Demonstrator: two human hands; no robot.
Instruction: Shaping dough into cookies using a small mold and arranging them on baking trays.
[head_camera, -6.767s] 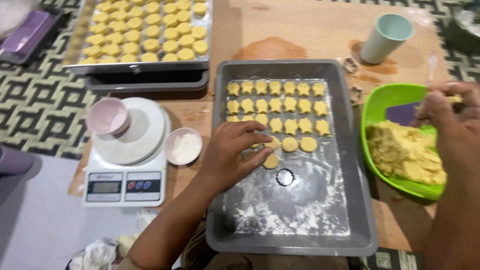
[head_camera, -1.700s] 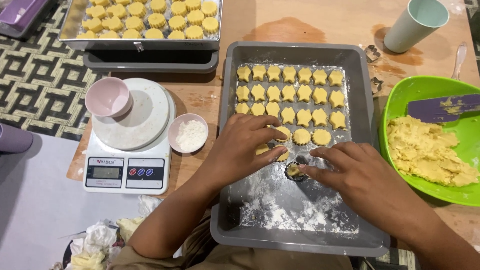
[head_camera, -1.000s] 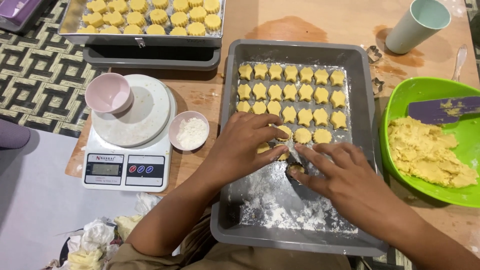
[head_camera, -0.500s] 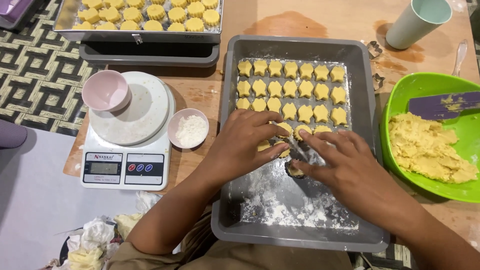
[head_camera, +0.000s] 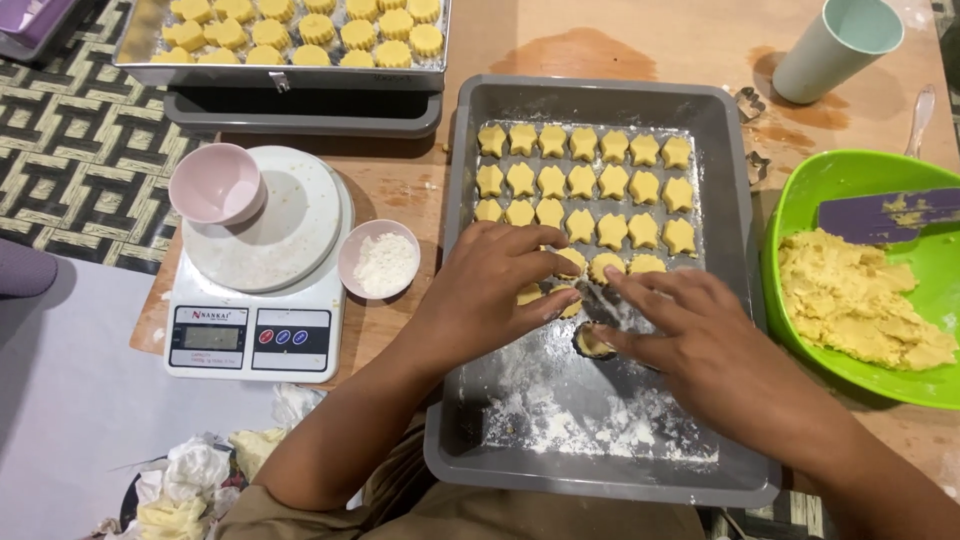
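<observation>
Landmark: the grey baking tray (head_camera: 455, 300), floured on its bare lower half.
Left hand: your left hand (head_camera: 490, 290) lies flat over the tray's middle, fingers spread and loosely curled onto the newest dough pieces; it grips nothing that shows.
Right hand: your right hand (head_camera: 700, 345) sits just right of the left one, fingertips pinched around a small round cutter (head_camera: 592, 343) with dough in it, resting on the tray floor.
Dough shapes: the star-shaped dough pieces (head_camera: 585, 180) fill the tray's upper half in neat rows; a partial row runs under your left fingers.
Step in hand: by the look of it, you are pressing a cut shape out of the cutter at the end of the partial row.
Next move calls for: likely a gentle push, with the left fingers steadying the neighbours.
Edges: the tray's raised wall is close to your right wrist.
Open room: the floured lower half of the tray.
Right of tray: a green bowl (head_camera: 800, 200) of yellow dough.
Left of tray: a kitchen scale (head_camera: 260, 300) and a small bowl of flour (head_camera: 379, 259).
</observation>
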